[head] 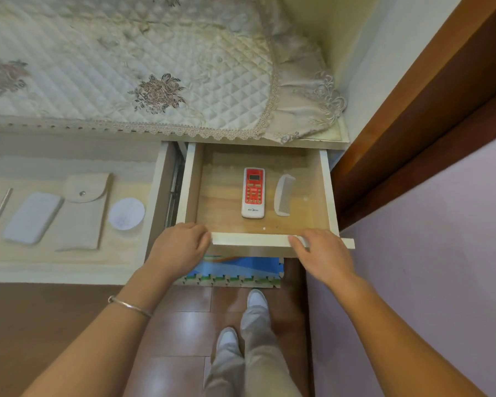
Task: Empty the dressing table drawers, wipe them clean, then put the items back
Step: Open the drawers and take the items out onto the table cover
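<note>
Left grip [181,247] and right grip [321,253] each clasped front rim of open drawer [258,240]. Remote [253,193] and comb [284,196] lay just beyond grips on drawer floor, side by side, apart. Both probably light, rigid, smooth plastic: pinch remote across long sides, comb by spine.

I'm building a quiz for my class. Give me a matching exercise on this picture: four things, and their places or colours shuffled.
1 remote control
2 comb
3 pouch
4 left hand

A in the left drawer, beside the round disc
B grips the right drawer's front edge
C red and white
D in the right drawer, nearest its right wall

Pairs: 1-C, 2-D, 3-A, 4-B
</note>
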A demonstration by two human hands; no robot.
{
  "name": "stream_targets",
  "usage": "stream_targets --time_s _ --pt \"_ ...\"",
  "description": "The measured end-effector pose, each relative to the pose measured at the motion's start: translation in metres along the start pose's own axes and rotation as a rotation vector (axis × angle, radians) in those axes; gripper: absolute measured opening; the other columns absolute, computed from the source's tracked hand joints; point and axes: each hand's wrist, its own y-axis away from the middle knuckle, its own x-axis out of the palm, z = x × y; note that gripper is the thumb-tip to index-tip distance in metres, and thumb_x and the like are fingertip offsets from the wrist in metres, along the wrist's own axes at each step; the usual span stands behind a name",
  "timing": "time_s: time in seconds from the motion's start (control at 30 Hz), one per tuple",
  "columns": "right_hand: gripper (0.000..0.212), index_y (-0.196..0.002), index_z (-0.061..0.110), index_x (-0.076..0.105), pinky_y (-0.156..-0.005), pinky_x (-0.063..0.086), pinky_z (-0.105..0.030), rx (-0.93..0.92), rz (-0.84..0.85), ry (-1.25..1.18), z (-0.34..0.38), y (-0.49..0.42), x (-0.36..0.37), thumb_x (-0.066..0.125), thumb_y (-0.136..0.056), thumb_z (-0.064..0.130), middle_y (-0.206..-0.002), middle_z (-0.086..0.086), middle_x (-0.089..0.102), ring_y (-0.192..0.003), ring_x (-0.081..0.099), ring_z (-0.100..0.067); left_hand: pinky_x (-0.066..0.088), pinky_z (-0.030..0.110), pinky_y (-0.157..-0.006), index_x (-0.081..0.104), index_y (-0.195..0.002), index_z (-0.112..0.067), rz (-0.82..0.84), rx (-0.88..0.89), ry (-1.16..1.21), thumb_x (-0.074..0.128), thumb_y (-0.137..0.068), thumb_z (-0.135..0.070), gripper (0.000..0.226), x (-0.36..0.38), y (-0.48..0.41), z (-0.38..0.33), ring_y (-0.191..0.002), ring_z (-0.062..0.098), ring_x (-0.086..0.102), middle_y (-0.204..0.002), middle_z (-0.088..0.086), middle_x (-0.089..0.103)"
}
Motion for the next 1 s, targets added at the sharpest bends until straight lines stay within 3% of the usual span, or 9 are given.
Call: stream_targets --time_s 0.17,0.27,0.53,0.67,0.73,0.8,0.87,1.0 --pt "0.035 -0.088 0.017 0.063 -0.070 0.037 -0.031 0.024 0.020 0.020 -0.002 0.035 0.009 0.039 -0.094 0.042 -0.093 -0.003 0.065 -0.090 0.056 -0.023 0.036 0.030 -0.059 0.063 -0.079 -0.009 0.008 0.004 -0.068 0.031 -0.091 -0.033 0.042 0.004 0.033 -0.008 -0.071 0.029 0.057 -0.073 0.008 0.064" --pt "0.034 -0.073 0.019 0.054 -0.066 0.032 -0.029 0.022 0.030 0.008 0.000 0.043 0.011 0.039 -0.094 0.041 -0.085 -0.004 0.064 -0.084 0.054 -0.022 0.037 0.032 -0.059 0.062 -0.078 -0.009 0.028 -0.015 -0.064 0.038 -0.094 -0.028 0.035 0.002 0.042 -0.009 -0.071 0.030 0.056 -0.073 0.008 0.064" --pt "0.039 -0.059 0.023 0.044 -0.058 0.030 -0.027 0.050 0.109 -0.005 0.004 0.037 -0.002 0.039 -0.095 0.036 -0.064 0.002 0.050 -0.069 0.052 -0.020 0.032 0.027 -0.052 0.047 -0.062 -0.015 0.200 -0.172 -0.174 0.030 -0.096 -0.036 0.044 -0.008 0.024 -0.021 -0.063 0.023 0.050 -0.060 0.001 0.049" --pt "0.042 -0.054 0.023 0.038 -0.055 0.033 -0.025 0.115 0.207 0.067 0.004 0.011 -0.009 0.037 -0.093 0.036 -0.062 0.003 0.048 -0.066 0.049 -0.019 0.036 0.026 -0.058 0.044 -0.058 -0.014 0.251 -0.204 -0.251 0.029 -0.096 -0.041 0.049 -0.010 -0.004 -0.035 -0.066 0.022 0.050 -0.069 0.003 0.053" --pt "0.032 -0.065 0.020 0.048 -0.056 0.034 -0.025 0.140 0.216 0.056 0.007 -0.013 -0.010 0.041 -0.093 0.033 -0.078 -0.001 0.059 -0.072 0.052 -0.020 0.037 0.026 -0.061 0.054 -0.073 -0.012 0.239 -0.207 -0.188 0.033 -0.095 -0.037 0.039 -0.004 -0.023 -0.043 -0.073 0.024 0.053 -0.081 0.006 0.060" --pt "0.018 -0.096 0.016 0.059 -0.067 0.043 -0.027 0.157 0.170 -0.012 0.009 -0.041 -0.001 0.046 -0.093 0.029 -0.109 -0.006 0.063 -0.091 0.058 -0.023 0.041 0.030 -0.068 0.058 -0.101 -0.012 0.228 -0.231 -0.055 0.039 -0.093 -0.033 0.030 0.011 -0.045 -0.053 -0.090 0.026 0.057 -0.104 0.010 0.062" --pt "0.038 -0.125 0.014 0.049 -0.088 0.048 -0.032 0.187 0.111 -0.059 0.009 -0.070 0.017 0.052 -0.091 0.031 -0.129 -0.007 0.054 -0.113 0.052 -0.023 0.042 0.035 -0.084 0.047 -0.124 -0.011 0.223 -0.267 0.060 0.044 -0.093 -0.035 0.039 0.031 -0.068 -0.062 -0.107 0.026 0.053 -0.124 0.011 0.053" --pt "0.067 -0.145 0.013 0.017 -0.113 0.024 -0.038 0.294 0.117 -0.107 0.011 -0.114 0.048 0.050 -0.092 0.037 -0.153 -0.009 0.021 -0.140 0.020 -0.027 0.034 0.034 -0.100 0.023 -0.139 -0.009 0.158 -0.415 0.204 0.051 -0.088 -0.044 0.068 0.068 -0.103 -0.075 -0.125 0.026 0.034 -0.142 0.009 0.034"
